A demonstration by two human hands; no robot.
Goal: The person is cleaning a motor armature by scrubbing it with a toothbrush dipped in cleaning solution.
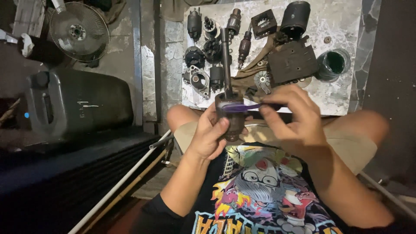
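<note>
A seated person's left hand (211, 135) wraps around a dark cylindrical motor part (230, 117) with its long shaft pointing away, while the right hand (291, 116) pinches a purple brush (242, 107) (bristles touching its top) before a parts-strewn surface (342, 97).

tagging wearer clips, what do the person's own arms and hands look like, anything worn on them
Both forearms are bare, as are the left hand and right hand: no gloves, and no watch, ring or band shows. A black short sleeve shows at the left upper arm. It belongs to a black T-shirt with a colourful cartoon print.
</note>
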